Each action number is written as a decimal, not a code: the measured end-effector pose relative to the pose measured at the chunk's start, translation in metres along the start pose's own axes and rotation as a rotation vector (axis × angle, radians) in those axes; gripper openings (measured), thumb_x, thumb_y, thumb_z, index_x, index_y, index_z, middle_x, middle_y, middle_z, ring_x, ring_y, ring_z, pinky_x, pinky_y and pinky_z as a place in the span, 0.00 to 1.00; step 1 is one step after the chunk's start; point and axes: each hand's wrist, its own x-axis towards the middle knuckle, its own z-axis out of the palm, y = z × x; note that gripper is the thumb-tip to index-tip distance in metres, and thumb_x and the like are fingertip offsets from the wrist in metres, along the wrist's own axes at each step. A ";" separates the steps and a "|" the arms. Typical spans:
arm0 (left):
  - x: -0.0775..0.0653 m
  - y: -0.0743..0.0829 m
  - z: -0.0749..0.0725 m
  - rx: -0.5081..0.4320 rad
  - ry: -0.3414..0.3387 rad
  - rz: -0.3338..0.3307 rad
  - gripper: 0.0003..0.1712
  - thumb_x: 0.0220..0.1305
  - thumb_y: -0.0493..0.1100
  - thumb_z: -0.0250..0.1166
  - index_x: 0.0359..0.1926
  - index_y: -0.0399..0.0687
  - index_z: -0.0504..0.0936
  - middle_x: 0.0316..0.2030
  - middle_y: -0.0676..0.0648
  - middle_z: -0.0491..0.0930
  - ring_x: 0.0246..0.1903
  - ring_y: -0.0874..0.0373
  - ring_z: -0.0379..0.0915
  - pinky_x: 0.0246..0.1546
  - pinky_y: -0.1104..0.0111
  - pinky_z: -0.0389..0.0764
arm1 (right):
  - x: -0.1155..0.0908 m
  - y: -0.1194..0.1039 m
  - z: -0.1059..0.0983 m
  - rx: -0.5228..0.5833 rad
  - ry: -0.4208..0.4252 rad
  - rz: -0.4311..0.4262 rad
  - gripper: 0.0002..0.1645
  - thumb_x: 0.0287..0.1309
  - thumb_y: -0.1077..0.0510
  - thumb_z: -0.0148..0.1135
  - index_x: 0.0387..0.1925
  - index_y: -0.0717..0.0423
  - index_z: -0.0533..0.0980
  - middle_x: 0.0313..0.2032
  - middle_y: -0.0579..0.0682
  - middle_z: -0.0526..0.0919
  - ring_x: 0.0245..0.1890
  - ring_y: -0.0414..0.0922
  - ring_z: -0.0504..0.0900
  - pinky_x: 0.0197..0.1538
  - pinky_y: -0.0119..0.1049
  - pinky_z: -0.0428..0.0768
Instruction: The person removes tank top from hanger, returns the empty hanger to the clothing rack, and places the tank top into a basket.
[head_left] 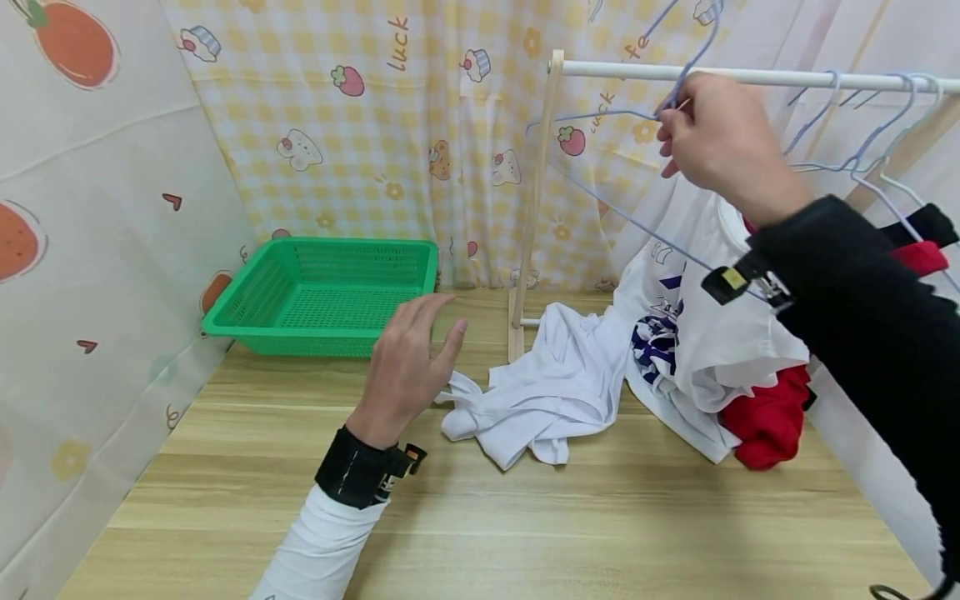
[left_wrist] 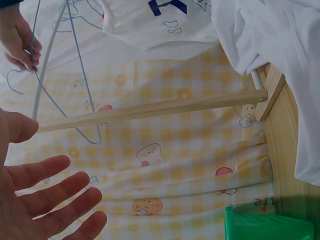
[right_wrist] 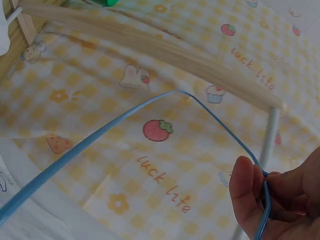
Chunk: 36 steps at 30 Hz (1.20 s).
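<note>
My right hand (head_left: 720, 137) pinches a blue wire clothes hanger (right_wrist: 100, 131) near the base of its hook, just in front of the rack's white rail (head_left: 622, 70). Nothing hangs on that hanger. Fingers spread and relaxed, my left hand (head_left: 405, 358) hovers over the table, holding nothing. It is between the green basket (head_left: 300, 343) and a crumpled white garment (head_left: 555, 392) lying on the wood. In the left wrist view, the left palm and fingers (left_wrist: 60, 192) show bare.
Several hangers (head_left: 858, 162) hang on the rail's right side. White printed shirts (head_left: 705, 308) and a red garment (head_left: 772, 417) hang or lie beneath it. The rack's wooden post (head_left: 536, 200) stands left of them. A patterned curtain (head_left: 360, 150) closes off the table (head_left: 480, 533) behind.
</note>
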 end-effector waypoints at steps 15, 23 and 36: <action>-0.001 0.001 0.005 -0.001 -0.010 0.018 0.25 0.81 0.49 0.62 0.68 0.37 0.80 0.64 0.36 0.83 0.67 0.39 0.77 0.67 0.45 0.80 | 0.050 -0.014 0.050 0.006 -0.054 -0.124 0.19 0.84 0.58 0.47 0.58 0.70 0.77 0.43 0.58 0.83 0.20 0.32 0.75 0.23 0.22 0.75; 0.000 -0.001 0.005 0.009 -0.011 0.026 0.25 0.81 0.48 0.61 0.67 0.37 0.81 0.64 0.36 0.83 0.67 0.39 0.77 0.66 0.45 0.81 | 0.050 -0.013 0.063 -0.029 -0.079 -0.126 0.16 0.82 0.59 0.51 0.52 0.68 0.79 0.37 0.57 0.87 0.20 0.30 0.76 0.32 0.23 0.80; 0.001 0.000 0.006 -0.003 -0.016 0.018 0.25 0.81 0.48 0.61 0.67 0.36 0.81 0.63 0.36 0.83 0.67 0.39 0.77 0.65 0.44 0.81 | 0.035 -0.014 0.045 -0.102 -0.177 -0.152 0.21 0.82 0.54 0.52 0.60 0.67 0.79 0.52 0.66 0.88 0.42 0.50 0.86 0.38 0.33 0.78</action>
